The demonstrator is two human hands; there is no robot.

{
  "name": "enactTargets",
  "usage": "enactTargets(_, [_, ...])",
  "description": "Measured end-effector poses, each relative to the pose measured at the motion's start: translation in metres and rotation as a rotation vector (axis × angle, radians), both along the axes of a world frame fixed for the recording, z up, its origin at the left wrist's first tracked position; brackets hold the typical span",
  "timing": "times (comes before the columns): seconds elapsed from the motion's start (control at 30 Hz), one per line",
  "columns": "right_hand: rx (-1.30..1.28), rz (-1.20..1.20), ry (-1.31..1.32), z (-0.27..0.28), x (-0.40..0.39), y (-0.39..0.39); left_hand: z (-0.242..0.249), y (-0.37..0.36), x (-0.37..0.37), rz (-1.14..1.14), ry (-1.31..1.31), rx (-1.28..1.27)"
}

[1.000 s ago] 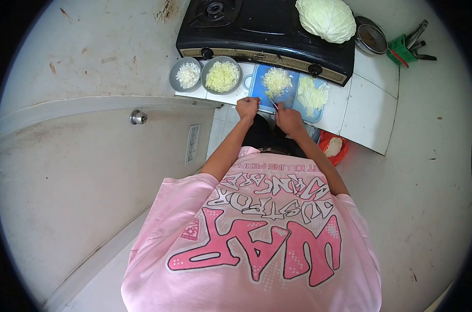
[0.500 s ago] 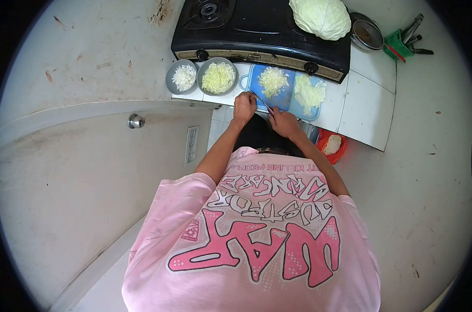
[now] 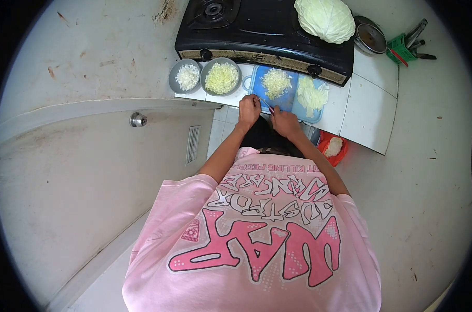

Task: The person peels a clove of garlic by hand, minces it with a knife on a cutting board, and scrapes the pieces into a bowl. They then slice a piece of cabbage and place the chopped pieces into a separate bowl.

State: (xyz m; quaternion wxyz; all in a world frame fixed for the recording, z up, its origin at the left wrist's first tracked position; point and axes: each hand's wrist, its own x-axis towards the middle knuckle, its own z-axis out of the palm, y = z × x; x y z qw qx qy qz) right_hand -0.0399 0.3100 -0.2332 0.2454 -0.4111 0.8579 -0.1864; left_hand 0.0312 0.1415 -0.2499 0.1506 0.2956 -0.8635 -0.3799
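My right hand (image 3: 285,123) is closed round the handle of a small knife (image 3: 267,106), its blade pointing up and left over the near edge of a blue cutting board (image 3: 256,83). Close to the blade tip, the fingers of my left hand (image 3: 250,109) are pinched together; what they hold is too small to make out. Finely shredded cabbage (image 3: 276,83) lies heaped on the board above both hands. To its right, loose pale cabbage leaves (image 3: 312,96) rest on a lighter blue part of the board or tray (image 3: 317,117).
Left of the board stand a grey bowl (image 3: 172,83) of chopped white pieces and another grey bowl (image 3: 203,87) of shredded cabbage. A cabbage head (image 3: 327,21) sits on the black stove (image 3: 267,44). Beyond are a metal strainer (image 3: 371,36), a green basket (image 3: 397,48), and a red bag (image 3: 340,157) below.
The whole view has shifted slightly, with the counter items a little right and down. Both hands keep nearly the same pose, the knife still in my right hand.
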Motion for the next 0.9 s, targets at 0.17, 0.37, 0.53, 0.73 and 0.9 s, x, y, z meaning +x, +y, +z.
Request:
enactTargets(0.17, [0.024, -0.016, 0.026, -0.004, 0.003, 0.0, 0.0, 0.002, 0.002, -0.042, 0.04, -0.061])
enactTargets(0.37, [0.05, 0.005, 0.047, -0.003, 0.002, -0.002, 0.002, 0.003, 0.0, -0.03, 0.031, -0.018])
enactTargets(0.53, [0.032, -0.017, 0.1, 0.004, 0.001, 0.005, -0.006, 0.002, 0.001, -0.051, 0.029, -0.061])
enactTargets(0.73, [0.008, -0.041, -0.031, 0.003, 0.001, 0.009, -0.005, 0.006, 0.002, -0.047, 0.021, -0.056])
enactTargets(0.9, [-0.007, -0.024, -0.05, -0.002, 0.005, 0.013, -0.007, 0.006, 0.002, -0.035, 0.067, -0.083])
